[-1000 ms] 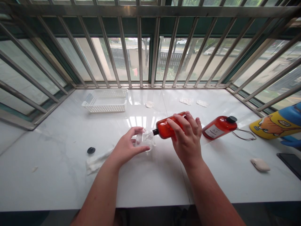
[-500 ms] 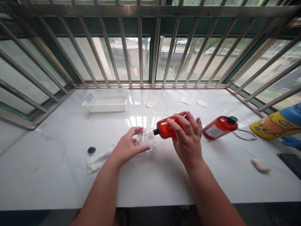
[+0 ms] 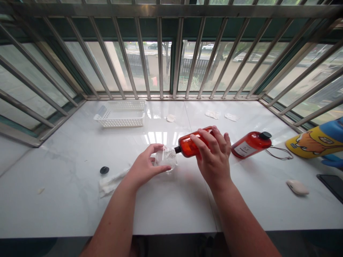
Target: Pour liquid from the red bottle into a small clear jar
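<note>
Fingers wrapped over its body, my right hand (image 3: 214,157) grips a reddish-amber bottle (image 3: 189,145) tilted on its side. Its uncapped black neck points left at the mouth of a small clear plastic container (image 3: 165,160). Around that container's left side curl the thumb and fingers of my left hand (image 3: 147,164). Whether liquid is flowing is too small to tell. A black cap (image 3: 104,170) lies on the table to the left, near a crumpled white wrapper or cloth (image 3: 112,184) partly hidden by my left forearm.
A second amber bottle (image 3: 250,144) with a white label and black cap stands at right. Beyond it are a yellow-and-blue bottle (image 3: 316,139), a pale rounded case (image 3: 297,187) and a dark phone (image 3: 331,185). A white basket (image 3: 123,123) and several white scraps (image 3: 170,118) lie toward the barred window.
</note>
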Demonstrator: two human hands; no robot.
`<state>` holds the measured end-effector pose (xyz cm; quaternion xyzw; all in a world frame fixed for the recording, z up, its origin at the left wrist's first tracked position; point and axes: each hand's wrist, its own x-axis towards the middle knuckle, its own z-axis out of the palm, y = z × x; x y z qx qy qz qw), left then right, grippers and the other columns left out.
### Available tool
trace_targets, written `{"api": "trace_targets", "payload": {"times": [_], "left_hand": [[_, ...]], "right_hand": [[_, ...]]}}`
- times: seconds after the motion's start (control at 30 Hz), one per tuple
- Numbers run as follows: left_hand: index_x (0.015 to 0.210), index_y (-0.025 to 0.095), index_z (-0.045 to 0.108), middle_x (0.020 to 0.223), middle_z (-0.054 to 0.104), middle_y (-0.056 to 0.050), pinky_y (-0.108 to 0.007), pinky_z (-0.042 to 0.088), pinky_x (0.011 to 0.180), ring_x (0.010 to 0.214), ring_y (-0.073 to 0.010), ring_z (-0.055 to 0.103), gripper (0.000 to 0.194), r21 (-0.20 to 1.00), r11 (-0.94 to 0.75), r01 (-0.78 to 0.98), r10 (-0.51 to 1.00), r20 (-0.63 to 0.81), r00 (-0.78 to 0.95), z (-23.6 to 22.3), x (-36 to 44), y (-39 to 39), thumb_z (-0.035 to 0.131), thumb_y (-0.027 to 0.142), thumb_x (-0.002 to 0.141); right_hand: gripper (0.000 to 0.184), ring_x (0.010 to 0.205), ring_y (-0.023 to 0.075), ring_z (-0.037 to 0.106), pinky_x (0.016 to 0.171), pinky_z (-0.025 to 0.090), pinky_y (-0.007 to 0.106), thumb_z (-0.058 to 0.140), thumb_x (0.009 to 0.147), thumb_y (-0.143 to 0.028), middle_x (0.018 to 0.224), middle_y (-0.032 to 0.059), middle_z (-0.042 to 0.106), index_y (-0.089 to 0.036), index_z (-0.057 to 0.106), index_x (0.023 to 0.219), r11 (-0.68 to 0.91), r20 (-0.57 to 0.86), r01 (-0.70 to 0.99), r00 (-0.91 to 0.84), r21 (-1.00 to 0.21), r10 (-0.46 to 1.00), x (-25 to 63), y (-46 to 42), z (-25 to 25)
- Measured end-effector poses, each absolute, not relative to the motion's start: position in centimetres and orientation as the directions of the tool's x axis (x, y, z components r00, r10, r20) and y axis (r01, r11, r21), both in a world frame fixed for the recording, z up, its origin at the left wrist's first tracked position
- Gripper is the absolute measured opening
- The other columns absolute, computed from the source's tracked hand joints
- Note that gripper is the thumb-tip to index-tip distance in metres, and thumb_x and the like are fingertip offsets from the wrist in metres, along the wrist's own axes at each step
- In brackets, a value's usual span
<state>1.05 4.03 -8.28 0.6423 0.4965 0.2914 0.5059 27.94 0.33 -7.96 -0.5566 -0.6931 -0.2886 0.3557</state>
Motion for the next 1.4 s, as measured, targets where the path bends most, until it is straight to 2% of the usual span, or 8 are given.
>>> {"api": "trace_targets", "payload": {"times": [0.33, 0.8, 1.4], "left_hand": [[0.141, 0.034, 0.063, 0.151, 0.063, -0.01, -0.051, 0.062, 0.098, 0.106, -0.0304, 0.074, 0.08, 0.934, 0.023, 0.356, 0.933, -0.148, 0.329, -8.14, 1.14, 3.99, 0.101, 0.05, 0.073], [0.14, 0.036, 0.063, 0.151, 0.064, -0.007, -0.05, 0.06, 0.101, 0.112, -0.0315, 0.073, 0.078, 0.937, 0.019, 0.35, 0.932, -0.143, 0.333, -8.26, 1.14, 3.98, 0.101, 0.046, 0.073], [0.14, 0.036, 0.063, 0.151, 0.064, -0.008, -0.049, 0.062, 0.096, 0.105, -0.0301, 0.075, 0.077, 0.935, 0.022, 0.353, 0.93, -0.149, 0.336, -8.19, 1.24, 3.96, 0.101, 0.045, 0.073]], "right_hand": [[0.058, 0.161, 0.0308, 0.044, 0.138, 0.021, 0.056, 0.067, 0.098, -0.001, 0.151, 0.0038, 0.068, -0.033, 0.064, 0.145, 0.215, 0.813, 0.977, -0.131, 0.008, 0.567, 27.9, 0.3, -7.93], [0.055, 0.159, 0.0321, 0.047, 0.137, 0.024, 0.056, 0.068, 0.097, 0.0, 0.15, 0.0035, 0.069, -0.032, 0.066, 0.142, 0.209, 0.83, 0.977, -0.147, 0.038, 0.538, 27.97, 0.46, -7.89], [0.056, 0.159, 0.0316, 0.047, 0.137, 0.025, 0.057, 0.068, 0.095, 0.005, 0.147, 0.0042, 0.071, -0.031, 0.067, 0.138, 0.227, 0.841, 0.973, -0.15, 0.033, 0.52, 27.68, 0.43, -7.48]]}}
